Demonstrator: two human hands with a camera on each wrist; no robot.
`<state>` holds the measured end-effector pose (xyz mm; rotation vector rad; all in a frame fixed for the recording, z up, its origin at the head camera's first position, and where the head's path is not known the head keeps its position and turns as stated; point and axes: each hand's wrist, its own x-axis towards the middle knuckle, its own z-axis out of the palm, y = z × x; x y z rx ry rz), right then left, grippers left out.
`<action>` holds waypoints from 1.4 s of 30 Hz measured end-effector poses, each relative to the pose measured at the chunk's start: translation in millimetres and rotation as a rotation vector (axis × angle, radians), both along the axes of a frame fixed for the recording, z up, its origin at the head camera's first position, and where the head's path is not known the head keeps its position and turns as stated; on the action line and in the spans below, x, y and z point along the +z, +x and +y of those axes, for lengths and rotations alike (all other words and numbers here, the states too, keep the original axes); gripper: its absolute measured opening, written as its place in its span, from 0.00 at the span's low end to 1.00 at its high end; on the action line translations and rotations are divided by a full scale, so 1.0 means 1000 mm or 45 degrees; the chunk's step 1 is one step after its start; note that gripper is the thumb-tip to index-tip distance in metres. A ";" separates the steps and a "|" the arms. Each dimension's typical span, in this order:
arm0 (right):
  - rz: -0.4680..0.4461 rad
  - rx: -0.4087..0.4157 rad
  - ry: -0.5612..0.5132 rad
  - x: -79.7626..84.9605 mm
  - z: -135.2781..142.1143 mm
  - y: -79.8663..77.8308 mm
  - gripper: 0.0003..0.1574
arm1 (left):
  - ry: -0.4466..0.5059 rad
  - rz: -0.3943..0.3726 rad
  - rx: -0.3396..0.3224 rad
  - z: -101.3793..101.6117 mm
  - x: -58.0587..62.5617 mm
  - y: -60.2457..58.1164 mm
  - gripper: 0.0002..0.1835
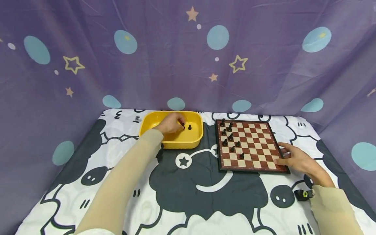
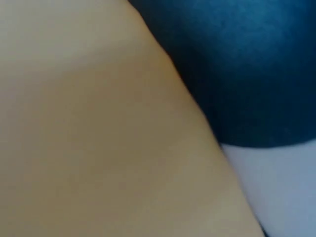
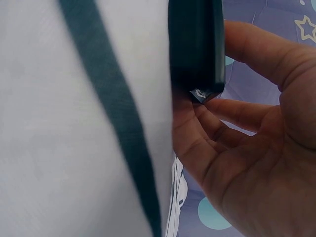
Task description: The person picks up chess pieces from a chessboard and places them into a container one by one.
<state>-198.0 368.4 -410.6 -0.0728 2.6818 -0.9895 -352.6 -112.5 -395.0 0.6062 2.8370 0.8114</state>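
My left hand (image 1: 171, 123) reaches into a yellow tray (image 1: 195, 143) and pinches a small black chess piece (image 1: 183, 126) at its fingertips. Just right of it, another black chess piece (image 1: 189, 127) stands on the tray floor. At the right, my right hand (image 1: 298, 160) grips the near right corner of a brown-and-cream chessboard (image 1: 258, 140), thumb on top. The right wrist view shows the board's dark edge (image 3: 197, 49) between thumb and fingers. Several black chess pieces, among them a pawn (image 1: 242, 156), stand on the board's left half. Only sleeve and cloth fill the left wrist view.
A black-and-white cartoon cloth (image 1: 211, 202) covers the table. The tray lies left of the board, with a strip of dark cloth between them. Behind the table hangs a purple curtain (image 1: 176, 81) with stars and blue spots.
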 end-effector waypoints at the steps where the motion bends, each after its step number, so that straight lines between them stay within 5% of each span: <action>1: 0.004 0.000 -0.001 0.000 0.000 0.000 0.59 | 0.000 -0.001 -0.002 0.000 0.000 0.000 0.08; 26: 0.060 0.040 -0.004 0.001 -0.002 0.002 0.56 | -0.087 0.030 0.010 0.006 0.001 0.001 0.09; 42: 0.040 0.015 0.031 0.002 -0.003 0.002 0.58 | 0.058 -0.057 -0.020 -0.005 0.006 0.002 0.14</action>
